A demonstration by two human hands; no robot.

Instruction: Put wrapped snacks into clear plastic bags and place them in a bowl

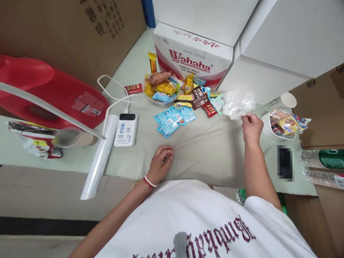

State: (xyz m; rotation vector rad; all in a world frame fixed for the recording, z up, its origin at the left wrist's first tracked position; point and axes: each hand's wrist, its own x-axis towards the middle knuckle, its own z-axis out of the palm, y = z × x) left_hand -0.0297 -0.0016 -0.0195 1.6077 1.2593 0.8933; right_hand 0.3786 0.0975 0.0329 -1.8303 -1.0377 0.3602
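My right hand (252, 129) pinches the near edge of a crumpled clear plastic bag (238, 104) between thumb and fingers. Left of that bag lie loose snacks, among them a red packet (209, 109) and a pale green packet (217, 104). Near the table's front edge rests my left hand (161, 160), its fingers loosely bent with a gap to the thumb and nothing in them. Beyond it, several light blue packets (168, 122) overlap on the cloth. A clear bowl (160, 104) heaped with wrapped snacks stands behind those packets.
A white tub (266, 123) of snacks stands right of my right hand, with plastic bottles (322, 158) beyond. A Wahaha carton (193, 53) borders the back. Leftward are a white power bank (125, 130) with a cable, a white lamp (99, 157) and a red jug (53, 89).
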